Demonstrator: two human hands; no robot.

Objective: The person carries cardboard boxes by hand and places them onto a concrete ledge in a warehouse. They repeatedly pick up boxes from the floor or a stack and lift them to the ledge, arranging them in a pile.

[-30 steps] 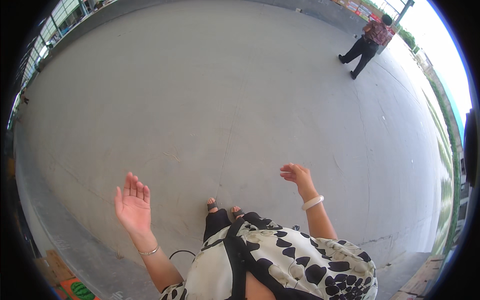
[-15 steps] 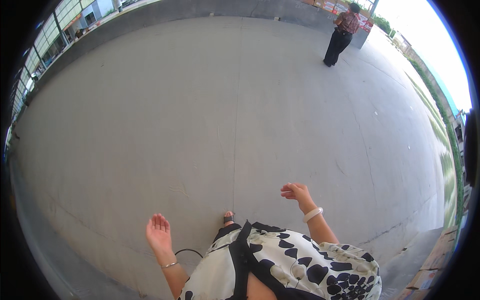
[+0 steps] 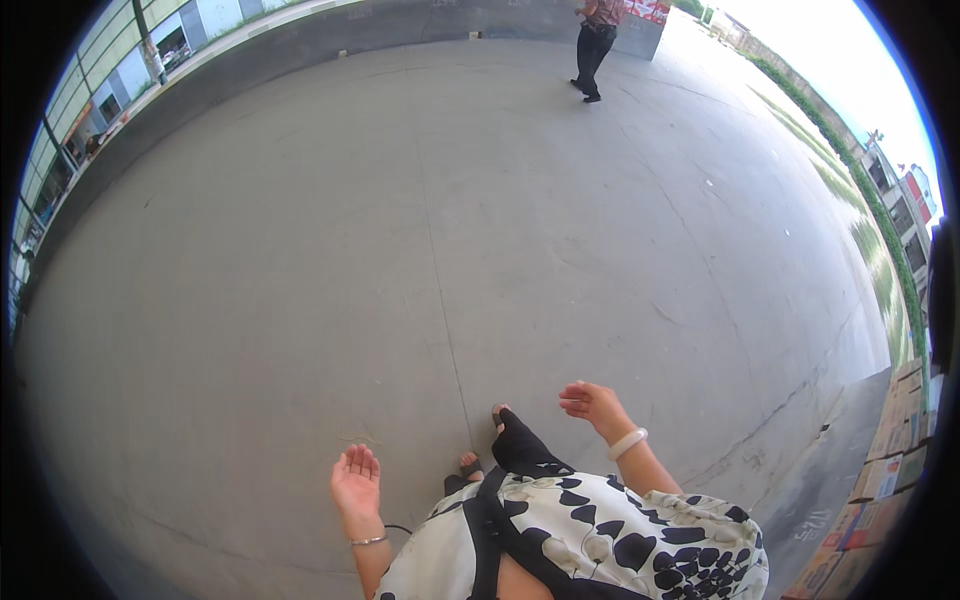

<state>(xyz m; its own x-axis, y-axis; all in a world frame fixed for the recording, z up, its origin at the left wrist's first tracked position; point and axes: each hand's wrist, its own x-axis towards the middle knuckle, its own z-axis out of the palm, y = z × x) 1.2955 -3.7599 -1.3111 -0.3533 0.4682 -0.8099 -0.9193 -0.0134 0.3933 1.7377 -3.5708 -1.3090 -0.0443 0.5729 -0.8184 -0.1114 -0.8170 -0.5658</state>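
Palm up and fingers stretched, my left hand point(image 3: 356, 482) hangs in the air over the grey floor, holding nothing. A thin silver bracelet point(image 3: 369, 540) circles that wrist. On the other side my right hand point(image 3: 594, 405) is held out at about waist height, its fingers extended and slightly curved, with nothing in it. A pale bangle point(image 3: 627, 443) sits on the right wrist. Neither hand touches anything. Between them, below, both my feet show in dark sandals point(image 3: 472, 468) on the floor.
A smooth concrete floor point(image 3: 300, 260) with a long seam stretches ahead to a low grey wall point(image 3: 390, 25). Far off, slightly right, a person point(image 3: 595, 50) in dark trousers stands by red boxes point(image 3: 647, 10). Stacked cartons point(image 3: 880, 480) line a grey wall at the lower right.
The view has turned right, so the distant person and wall sit further left and higher. My right foot has come forward into view. My left hand is nearer my body's middle; both hands stay empty.
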